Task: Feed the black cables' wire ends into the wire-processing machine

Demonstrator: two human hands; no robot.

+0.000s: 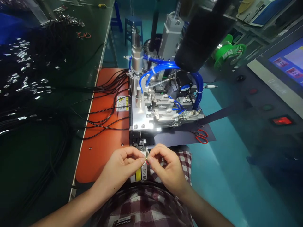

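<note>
Head view: my left hand and right hand close in fingertip pinches on a tiny red-stranded piece, presumably because its fineness demands steadying from both sides. It sits between them, before the machine.

Metal plate glaring white; table at left dim; outer edges smeared, stretched.
</note>
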